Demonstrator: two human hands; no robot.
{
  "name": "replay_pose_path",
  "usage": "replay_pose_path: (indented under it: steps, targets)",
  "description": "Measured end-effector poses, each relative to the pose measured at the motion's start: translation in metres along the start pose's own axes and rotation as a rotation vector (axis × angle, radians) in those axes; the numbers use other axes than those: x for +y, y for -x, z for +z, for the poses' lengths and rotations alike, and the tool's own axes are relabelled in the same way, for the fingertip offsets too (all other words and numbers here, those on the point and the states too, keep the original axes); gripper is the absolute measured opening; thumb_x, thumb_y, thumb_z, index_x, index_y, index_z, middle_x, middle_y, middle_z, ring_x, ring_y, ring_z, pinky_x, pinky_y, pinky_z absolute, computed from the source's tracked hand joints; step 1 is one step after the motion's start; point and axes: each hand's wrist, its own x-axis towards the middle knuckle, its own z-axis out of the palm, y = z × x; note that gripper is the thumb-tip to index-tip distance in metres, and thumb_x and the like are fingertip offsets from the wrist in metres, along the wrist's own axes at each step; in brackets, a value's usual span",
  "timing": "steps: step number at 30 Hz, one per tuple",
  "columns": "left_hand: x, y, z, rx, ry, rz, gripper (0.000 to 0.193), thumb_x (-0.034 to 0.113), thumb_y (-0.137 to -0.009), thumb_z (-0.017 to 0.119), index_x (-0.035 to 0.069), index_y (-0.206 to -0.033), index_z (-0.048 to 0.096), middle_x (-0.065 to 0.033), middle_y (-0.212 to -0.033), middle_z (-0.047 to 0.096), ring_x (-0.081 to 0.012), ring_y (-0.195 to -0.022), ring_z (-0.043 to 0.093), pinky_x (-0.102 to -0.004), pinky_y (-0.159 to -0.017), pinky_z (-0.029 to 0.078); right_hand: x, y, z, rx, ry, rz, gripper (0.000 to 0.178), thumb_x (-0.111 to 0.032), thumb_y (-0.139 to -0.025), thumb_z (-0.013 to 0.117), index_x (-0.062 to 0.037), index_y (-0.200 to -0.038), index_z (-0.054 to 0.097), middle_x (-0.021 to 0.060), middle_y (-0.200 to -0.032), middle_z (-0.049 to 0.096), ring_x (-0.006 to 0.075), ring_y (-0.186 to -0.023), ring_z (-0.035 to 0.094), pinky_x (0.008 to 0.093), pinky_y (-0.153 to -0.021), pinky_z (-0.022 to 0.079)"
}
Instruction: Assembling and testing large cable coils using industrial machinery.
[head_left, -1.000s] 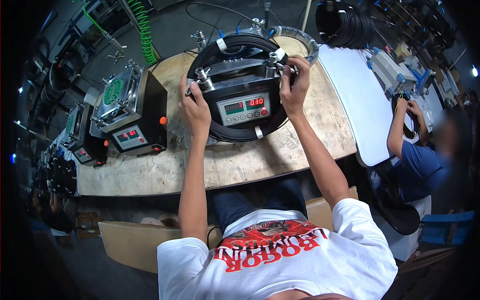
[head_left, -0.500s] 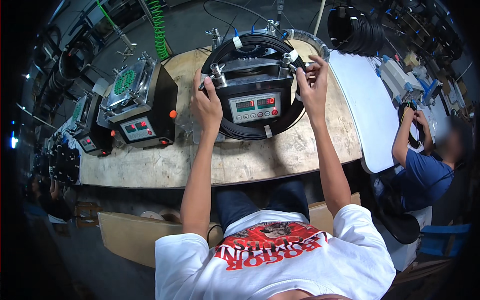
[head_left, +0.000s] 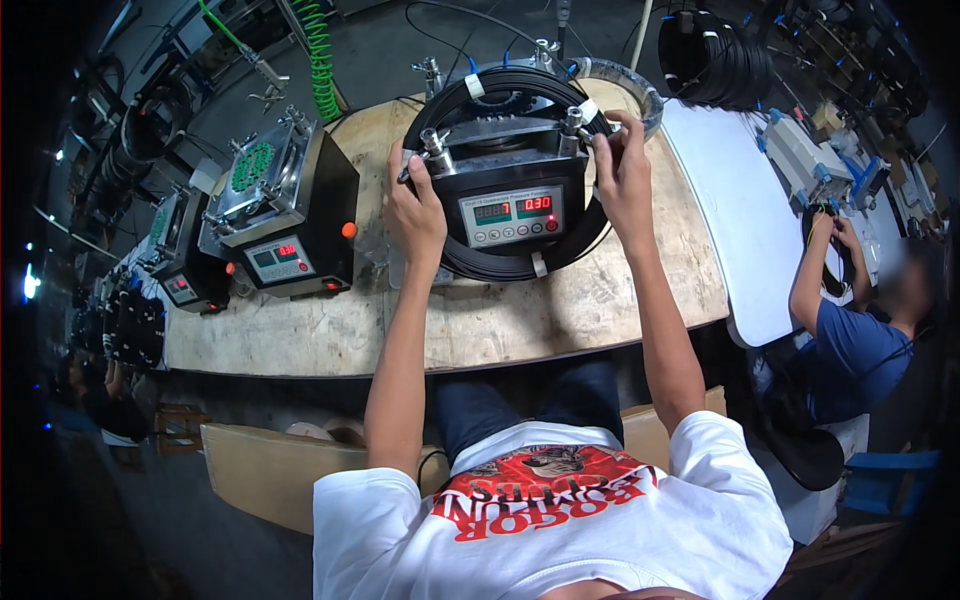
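A worn, pale wooden surface (head_left: 480, 330) carries a row of black box-shaped machines with lit red displays, and the room around it is a dim workshop with a green coiled hose (head_left: 322, 55), hanging cable coils (head_left: 712, 58) and a co-worker in blue (head_left: 850, 350) seated to the right at a white bench (head_left: 735, 220). The nearest machine (head_left: 510, 200) stands at the surface's far middle, ringed by a black cable coil (head_left: 520, 265). The left hand (head_left: 412, 215) grips the metal clamp post at the machine's left top corner, fingers curled round it; the right hand (head_left: 622, 175) pinches the post at the right corner. Compared with a second ago, the view has shifted so the machine sits closer and higher, and both hands have stayed on those corners.
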Motion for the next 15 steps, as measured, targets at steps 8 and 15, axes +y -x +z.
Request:
replay_pose_path:
  steps: [8,15]
  targets:
    - [0.0,-0.001,0.0,0.009,0.008,0.021,0.053,0.044,-0.105,0.036,0.006,-0.136,0.055,-0.0247,-0.12,0.065,-0.0447,-0.108,0.063,-0.0484,-0.088,0.05,-0.006,-0.008,-0.005,0.023,-0.07,0.209,0.026,-0.021,-0.104,0.055,0.0001,-0.118,0.052,0.0076,-0.067,0.056,0.0116,-0.06,0.05,0.0299,-0.053,0.04]
    - [-0.002,-0.002,0.002,0.026,0.009,0.035,0.052,0.044,-0.105,0.037,0.006,-0.135,0.055,-0.0239,-0.12,0.065,-0.0442,-0.108,0.063,-0.0482,-0.088,0.051,0.005,-0.001,-0.002,-0.002,-0.071,-0.036,0.017,-0.009,-0.097,0.064,0.004,-0.107,0.06,0.0077,-0.073,0.064,0.009,-0.064,0.054,0.0257,-0.056,0.043]
